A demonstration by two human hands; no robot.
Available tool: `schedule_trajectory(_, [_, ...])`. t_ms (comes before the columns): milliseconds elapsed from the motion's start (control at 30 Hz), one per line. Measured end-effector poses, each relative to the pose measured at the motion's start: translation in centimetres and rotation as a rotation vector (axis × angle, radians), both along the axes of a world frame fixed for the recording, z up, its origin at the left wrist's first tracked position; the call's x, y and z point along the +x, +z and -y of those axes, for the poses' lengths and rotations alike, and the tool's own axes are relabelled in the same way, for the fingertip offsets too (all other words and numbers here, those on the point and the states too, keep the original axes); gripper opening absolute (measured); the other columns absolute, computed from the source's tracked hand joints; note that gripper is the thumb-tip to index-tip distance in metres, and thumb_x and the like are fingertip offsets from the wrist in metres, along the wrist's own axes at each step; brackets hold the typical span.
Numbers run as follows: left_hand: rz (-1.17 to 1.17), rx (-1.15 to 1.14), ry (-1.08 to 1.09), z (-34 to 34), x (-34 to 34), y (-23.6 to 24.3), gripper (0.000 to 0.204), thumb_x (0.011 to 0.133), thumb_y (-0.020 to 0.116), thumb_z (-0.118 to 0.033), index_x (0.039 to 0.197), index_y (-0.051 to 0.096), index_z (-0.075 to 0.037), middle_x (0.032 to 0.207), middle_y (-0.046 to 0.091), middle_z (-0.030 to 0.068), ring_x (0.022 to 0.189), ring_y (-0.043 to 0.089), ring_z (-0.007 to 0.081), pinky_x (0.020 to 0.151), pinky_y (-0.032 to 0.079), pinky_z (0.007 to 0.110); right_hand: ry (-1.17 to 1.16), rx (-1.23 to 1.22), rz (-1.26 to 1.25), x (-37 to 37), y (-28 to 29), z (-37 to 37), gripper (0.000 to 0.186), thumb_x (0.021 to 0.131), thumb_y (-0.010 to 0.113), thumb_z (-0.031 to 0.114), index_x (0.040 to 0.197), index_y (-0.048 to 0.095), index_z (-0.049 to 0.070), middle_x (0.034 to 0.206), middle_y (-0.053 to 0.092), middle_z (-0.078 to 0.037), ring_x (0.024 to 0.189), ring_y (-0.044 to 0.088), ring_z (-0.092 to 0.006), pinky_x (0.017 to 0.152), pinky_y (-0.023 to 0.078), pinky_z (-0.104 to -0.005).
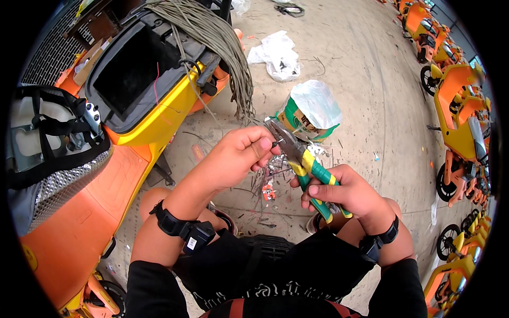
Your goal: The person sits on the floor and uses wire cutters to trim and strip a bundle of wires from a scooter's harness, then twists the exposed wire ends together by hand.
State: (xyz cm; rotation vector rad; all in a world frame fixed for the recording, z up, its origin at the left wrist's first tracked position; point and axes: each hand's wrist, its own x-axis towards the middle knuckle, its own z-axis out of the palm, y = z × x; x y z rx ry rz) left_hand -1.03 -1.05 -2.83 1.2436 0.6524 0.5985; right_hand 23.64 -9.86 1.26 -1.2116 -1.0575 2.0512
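My left hand pinches a short dark piece, apparently wire, beside the jaws of the pliers. My right hand is wrapped round their green and yellow handles, with the jaws tilted up toward my left fingertips. Whether the jaws touch the piece I cannot tell. Beyond them stands a green bucket with a pale plastic sheet over its top. Cut wire bits and small scraps lie on the concrete floor below my hands.
At my left stands an orange and yellow scooter with an open box, coiled grey cable and a strapped silver-grey bag. A white plastic bag lies ahead. Several more scooters line the right side.
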Motion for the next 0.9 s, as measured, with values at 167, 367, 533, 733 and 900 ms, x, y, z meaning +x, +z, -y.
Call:
schedule_trajectory(167, [0.019, 0.023, -0.023, -0.2, -0.2, 0.0, 0.033, 0.104, 0.052, -0.031, 0.099, 0.060, 0.000, 0.076, 0.051, -0.0015, 0.071, 0.047, 0.0073, 0.065, 0.040, 0.023, -0.006, -0.056, -0.084, 0.3, 0.1, 0.1, 0.030, 0.096, 0.063, 0.013, 0.118, 0.064, -0.007, 0.104, 0.069, -0.009, 0.087, 0.066, -0.0156, 0.083, 0.051, -0.0288])
schedule_trajectory(367, [-0.025, 0.032, -0.006, 0.0, -0.1, -0.1, 0.030, 0.105, 0.051, -0.029, 0.102, 0.061, 0.000, 0.078, 0.053, -0.0018, 0.072, 0.048, 0.0071, 0.067, 0.042, 0.023, 0.031, 0.045, -0.024, 0.7, -0.3, 0.1, 0.026, 0.094, 0.067, 0.015, 0.111, 0.069, -0.005, 0.107, 0.069, -0.008, 0.088, 0.063, -0.0120, 0.082, 0.049, -0.0284])
schedule_trajectory(533, [-0.075, 0.047, 0.037, 0.0, -0.2, 0.6, 0.029, 0.105, 0.051, -0.027, 0.106, 0.062, 0.000, 0.080, 0.053, -0.0007, 0.074, 0.048, 0.0081, 0.068, 0.043, 0.023, 0.038, 0.186, 0.135, 0.9, -0.5, 0.0, 0.021, 0.093, 0.069, 0.016, 0.105, 0.072, -0.001, 0.100, 0.069, -0.004, 0.086, 0.059, -0.0092, 0.079, 0.047, -0.0261])
schedule_trajectory(733, [-0.108, 0.019, 0.094, 0.0, -0.3, 0.6, 0.026, 0.106, 0.048, -0.023, 0.106, 0.062, 0.000, 0.080, 0.053, -0.0007, 0.073, 0.048, 0.0081, 0.067, 0.042, 0.023, -0.049, 0.206, 0.189, 0.8, -1.4, -0.1, 0.022, 0.094, 0.069, 0.020, 0.103, 0.071, 0.000, 0.091, 0.066, -0.001, 0.086, 0.057, -0.0097, 0.080, 0.046, -0.0275])
schedule_trajectory(900, [-0.081, 0.008, 0.173, -0.6, -1.2, 0.3, 0.025, 0.105, 0.049, -0.021, 0.109, 0.062, 0.000, 0.080, 0.052, -0.0013, 0.073, 0.048, 0.0081, 0.067, 0.042, 0.023, -0.199, 0.148, 0.313, 2.1, -3.1, -1.7, 0.024, 0.094, 0.068, 0.021, 0.102, 0.069, -0.002, 0.096, 0.068, -0.006, 0.099, 0.064, -0.0169, 0.085, 0.049, -0.0300])
